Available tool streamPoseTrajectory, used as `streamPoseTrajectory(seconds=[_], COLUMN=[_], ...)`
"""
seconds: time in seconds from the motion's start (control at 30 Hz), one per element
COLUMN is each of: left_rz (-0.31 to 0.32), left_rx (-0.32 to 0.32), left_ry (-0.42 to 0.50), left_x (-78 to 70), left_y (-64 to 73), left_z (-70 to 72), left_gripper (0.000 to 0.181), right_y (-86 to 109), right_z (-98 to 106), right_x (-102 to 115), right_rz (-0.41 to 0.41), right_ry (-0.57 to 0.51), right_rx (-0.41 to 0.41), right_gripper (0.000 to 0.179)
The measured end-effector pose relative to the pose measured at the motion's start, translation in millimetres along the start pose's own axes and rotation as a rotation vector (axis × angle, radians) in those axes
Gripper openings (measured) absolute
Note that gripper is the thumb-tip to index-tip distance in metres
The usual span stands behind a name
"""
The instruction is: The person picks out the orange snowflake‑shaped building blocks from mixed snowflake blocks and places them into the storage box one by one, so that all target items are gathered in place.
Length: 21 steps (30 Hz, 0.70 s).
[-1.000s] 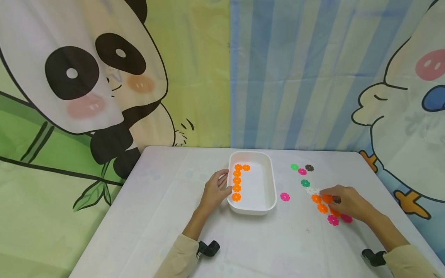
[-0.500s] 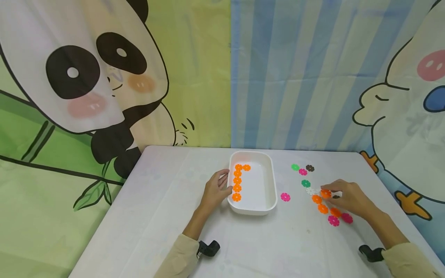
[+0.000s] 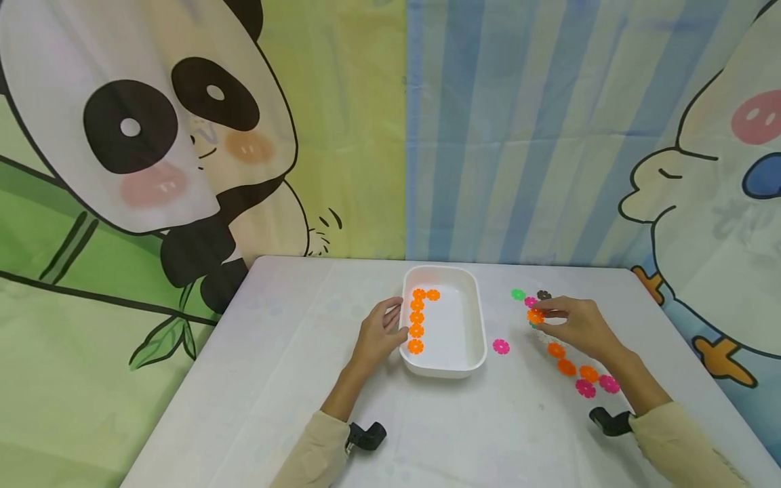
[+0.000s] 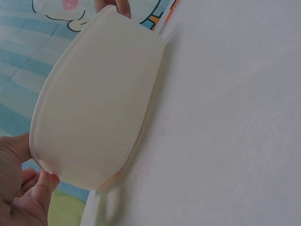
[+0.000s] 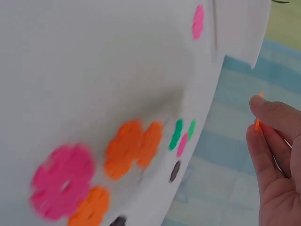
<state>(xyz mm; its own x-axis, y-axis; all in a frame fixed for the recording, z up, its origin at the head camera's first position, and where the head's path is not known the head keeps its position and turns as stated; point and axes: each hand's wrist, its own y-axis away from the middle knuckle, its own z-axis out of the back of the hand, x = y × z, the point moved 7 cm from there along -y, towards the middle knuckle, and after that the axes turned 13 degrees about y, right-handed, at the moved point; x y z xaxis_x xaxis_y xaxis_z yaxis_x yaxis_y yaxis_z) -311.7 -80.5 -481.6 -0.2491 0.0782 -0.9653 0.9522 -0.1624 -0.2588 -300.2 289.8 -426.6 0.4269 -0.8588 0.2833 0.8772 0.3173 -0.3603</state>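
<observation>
A white plastic tray [image 3: 466, 318] stands on the table. Several orange flower-shaped discs [image 3: 416, 316] lie inside it, in a column along its left side with one beside the top. My left hand [image 3: 375, 335] grips the tray's left rim, thumb and fingers at the edge, as the left wrist view [image 4: 28, 183] also shows. To the right, my right hand [image 3: 579, 325] pinches one orange flower-shaped disc [image 3: 535, 316] between thumb and fingers, raised over the table. Edge-on in the right wrist view, the same disc [image 5: 257, 125] shows between the fingertips.
Beneath and beside the right hand lie loose flower discs: orange [image 3: 566, 367], pink [image 3: 585, 388], light green [image 3: 518, 294] and dark brown [image 3: 544, 295]. Another pink disc [image 3: 501, 346] lies just right of the tray. A cartoon-printed curtain [image 3: 525, 135] hangs behind the table [image 3: 476, 434].
My right hand has picked an orange disc from the loose group and carried it up and to the left, over the green disc. My left hand keeps its grip on the tray.
</observation>
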Motion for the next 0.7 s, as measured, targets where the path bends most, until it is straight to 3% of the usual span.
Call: streamPoseTrajectory(seconds=[0.33, 0.7], left_rz=[0.007, 0.006], left_rx=[-0.001, -0.003], left_ry=[-0.021, -0.018], left_x=[-1.1, 1.0], left_y=[0.4, -1.1], left_z=[1.2, 0.1], left_gripper=[0.058, 0.058], right_y=[-44.3, -79.8], right_z=[-18.3, -64.4], right_x=[52.6, 100.4], right_rz=[-0.018, -0.072], right_ry=[-0.133, -0.229], right_rx=[0.0, 0.064], right_gripper=[0.038, 0.036])
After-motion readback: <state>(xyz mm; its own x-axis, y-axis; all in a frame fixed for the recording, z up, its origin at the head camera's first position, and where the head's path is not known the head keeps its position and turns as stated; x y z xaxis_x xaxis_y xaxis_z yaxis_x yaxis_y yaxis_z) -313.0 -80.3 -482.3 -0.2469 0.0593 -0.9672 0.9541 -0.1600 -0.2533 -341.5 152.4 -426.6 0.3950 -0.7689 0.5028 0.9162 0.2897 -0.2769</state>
